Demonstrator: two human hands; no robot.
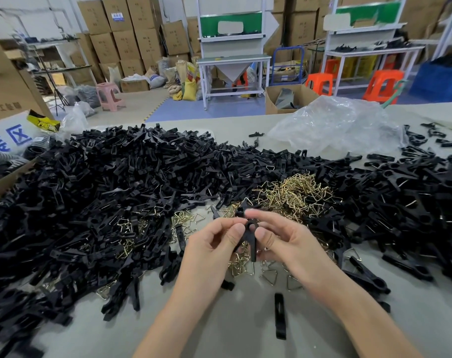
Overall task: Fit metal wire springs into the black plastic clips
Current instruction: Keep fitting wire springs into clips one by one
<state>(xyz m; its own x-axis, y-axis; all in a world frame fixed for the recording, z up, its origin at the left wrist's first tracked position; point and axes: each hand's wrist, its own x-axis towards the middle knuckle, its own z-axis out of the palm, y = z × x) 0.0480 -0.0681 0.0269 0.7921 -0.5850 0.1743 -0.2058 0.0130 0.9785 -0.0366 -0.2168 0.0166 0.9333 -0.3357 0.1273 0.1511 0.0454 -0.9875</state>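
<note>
Both my hands meet above the table's middle and hold one black plastic clip [250,232] between them, its two halves crossed. My left hand [214,244] pinches the clip's left side with thumb and fingers. My right hand [284,239] grips the right side, thumb on the clip near its round hole. A heap of brass-coloured wire springs [294,195] lies just beyond my hands, and more springs [241,262] lie under them. Whether a spring sits in the held clip is hidden by my fingers.
A large pile of black clip parts [116,189] covers the table's left and back; another pile [413,197] fills the right. A single clip half [280,315] lies near me. A crumpled clear plastic bag [333,125] sits at the back right, a cardboard box [2,182] at the left.
</note>
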